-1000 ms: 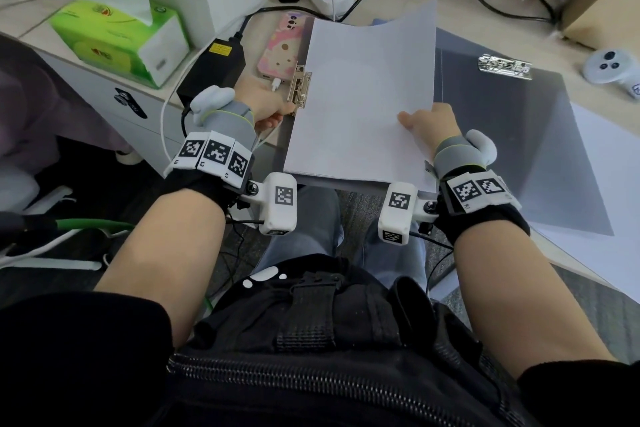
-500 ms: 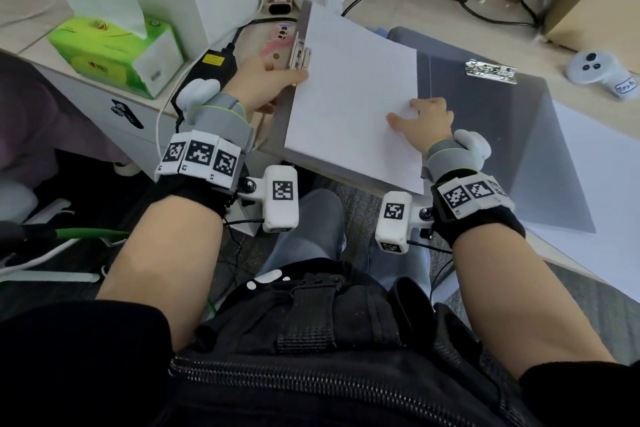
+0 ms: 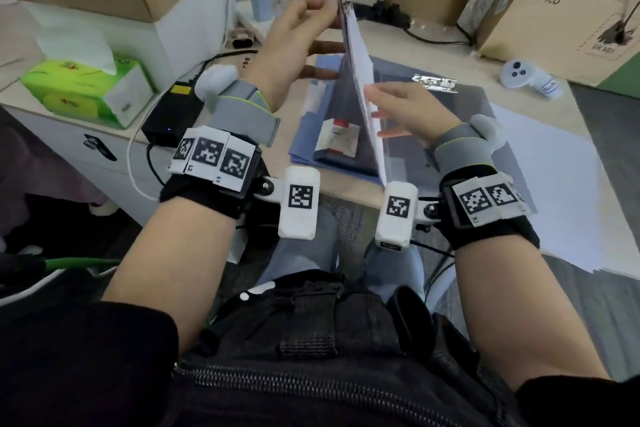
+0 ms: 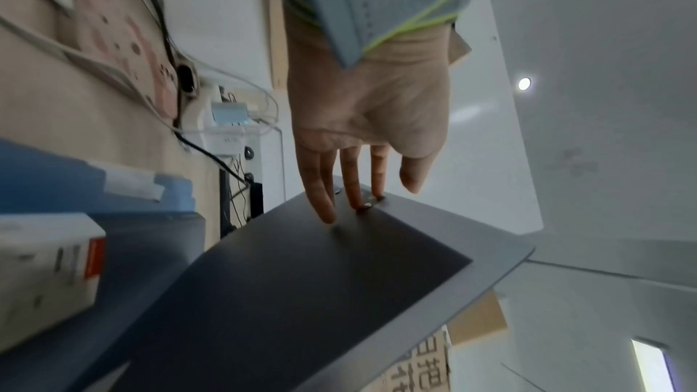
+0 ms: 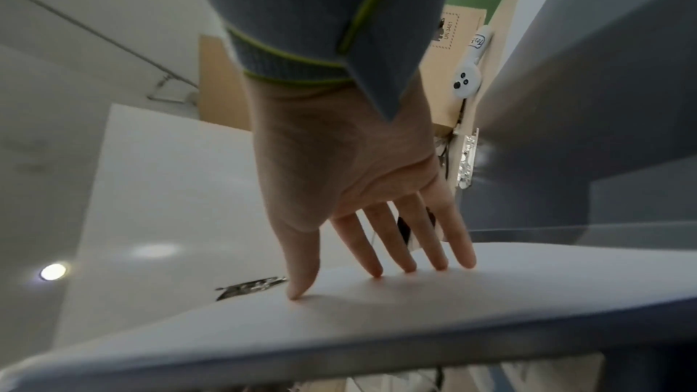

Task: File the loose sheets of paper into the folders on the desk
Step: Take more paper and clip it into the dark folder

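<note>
The head camera looks steeply down from above the lap at both forearms and the desk [image 3: 408, 45], the raised folder cover [image 3: 360, 80] edge-on between the hands. The left wrist camera sits close behind the left hand [image 4: 362, 106], facing along its fingers to the cover's dark outer face [image 4: 301, 294]. The right wrist camera sits as close behind the right hand [image 5: 339, 166], facing the white sheet [image 5: 415, 318] on the cover's other side. All three views share that cover
</note>
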